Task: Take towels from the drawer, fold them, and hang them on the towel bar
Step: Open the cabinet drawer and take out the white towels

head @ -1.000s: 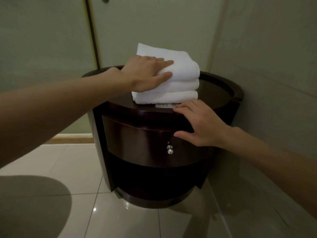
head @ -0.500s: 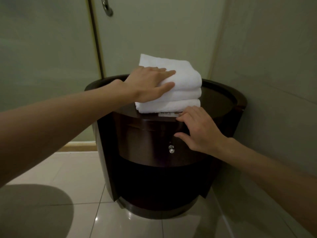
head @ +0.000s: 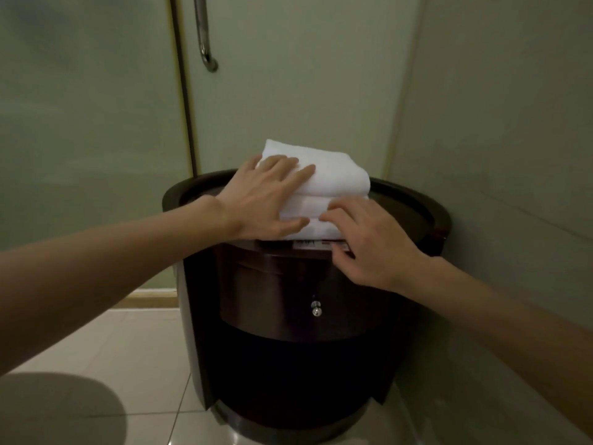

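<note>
pick-up step i guess: left hand [head: 260,200] flat, grip apart, on the stack of folded white towels [head: 340,181], right hand [head: 369,248] touching its front, grip also apart, so next needs a proper grab and lift

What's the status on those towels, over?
Left hand flat on towel stack. Right hand touches stack's front. Stack on cabinet, drawer shut. Nothing in the way.

A bathroom: frosted glass door [head: 288,91] with metal handle [head: 202,33], glossy floor tiles [head: 128,348], stacked white towels [head: 337,181]
</note>
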`<action>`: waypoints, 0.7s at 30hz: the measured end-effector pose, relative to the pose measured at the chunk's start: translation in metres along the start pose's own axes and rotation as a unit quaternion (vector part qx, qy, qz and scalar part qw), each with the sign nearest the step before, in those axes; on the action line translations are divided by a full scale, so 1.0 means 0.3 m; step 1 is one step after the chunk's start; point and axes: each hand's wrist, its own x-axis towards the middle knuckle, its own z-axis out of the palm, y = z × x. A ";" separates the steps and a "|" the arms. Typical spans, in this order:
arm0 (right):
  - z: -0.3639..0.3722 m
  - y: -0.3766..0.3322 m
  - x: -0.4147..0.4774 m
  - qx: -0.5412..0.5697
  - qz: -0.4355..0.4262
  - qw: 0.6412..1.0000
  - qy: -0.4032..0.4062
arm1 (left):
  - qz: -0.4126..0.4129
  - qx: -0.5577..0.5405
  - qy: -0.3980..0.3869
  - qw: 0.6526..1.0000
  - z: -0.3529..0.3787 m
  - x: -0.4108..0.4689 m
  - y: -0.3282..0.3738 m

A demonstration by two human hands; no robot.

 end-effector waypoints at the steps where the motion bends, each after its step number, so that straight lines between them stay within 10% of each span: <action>1: -0.008 0.010 0.019 -0.030 0.005 1.000 -0.004 | 0.002 0.012 0.002 1.000 0.008 -0.020 0.008; 8: 0.022 0.056 0.092 -0.180 0.016 0.978 -0.101 | 0.004 0.028 -0.036 0.999 0.056 -0.036 0.018; 21: 0.099 0.113 0.151 -0.135 0.064 0.987 -0.060 | -0.025 0.102 -0.034 0.994 0.090 0.074 0.025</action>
